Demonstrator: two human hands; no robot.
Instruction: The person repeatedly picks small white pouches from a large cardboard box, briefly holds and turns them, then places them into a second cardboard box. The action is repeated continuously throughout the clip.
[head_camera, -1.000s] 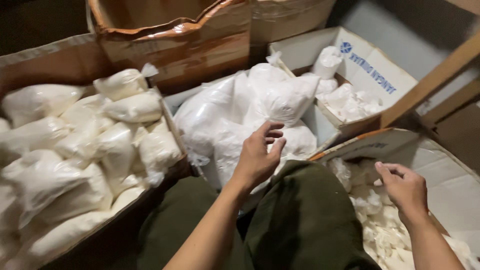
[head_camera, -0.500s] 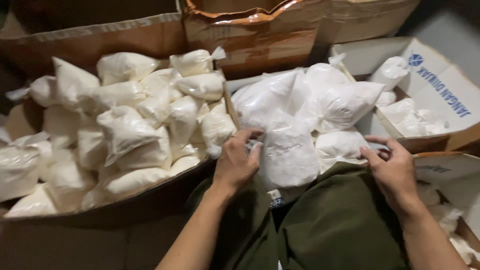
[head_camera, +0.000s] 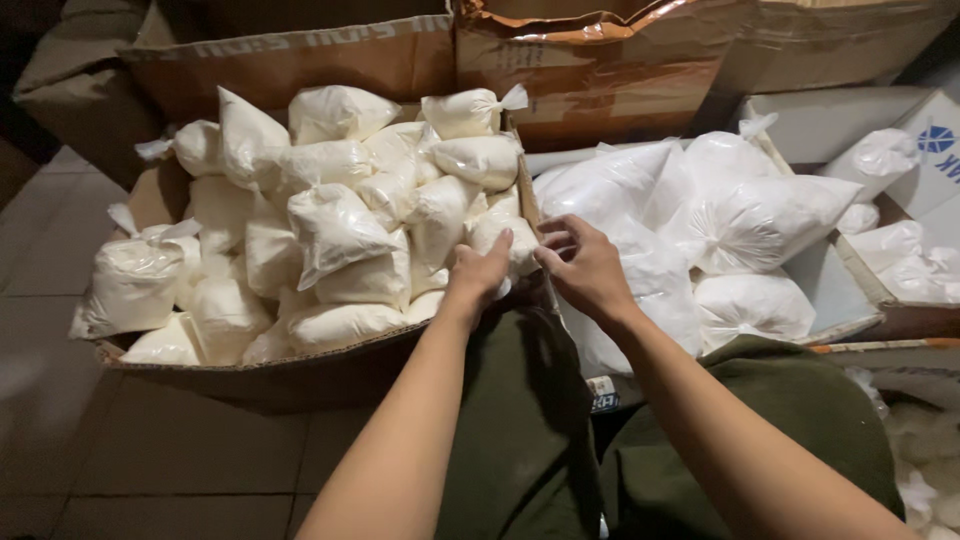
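Between the two hands, at the near right corner of a brown cardboard box (head_camera: 300, 375), sits a small knotted bag of white powder (head_camera: 500, 240), soft and pillow-shaped in thin, glossy clear plastic. Its lower edge is pinched by the left hand (head_camera: 478, 278), thumb up against it, while the right hand (head_camera: 585, 268) curls its fingers closed just beside it, knuckles almost touching the left; whether the right actually grips the plastic cannot be told. Left of the hands, the box is heaped with many like bags (head_camera: 330, 230), each plump and twisted to a little tail. Right of the hands lie larger, slacker white sacks (head_camera: 750, 215) in a pale carton (head_camera: 850, 125). Below the wrists are olive-green trousers (head_camera: 520, 430), matte cloth.
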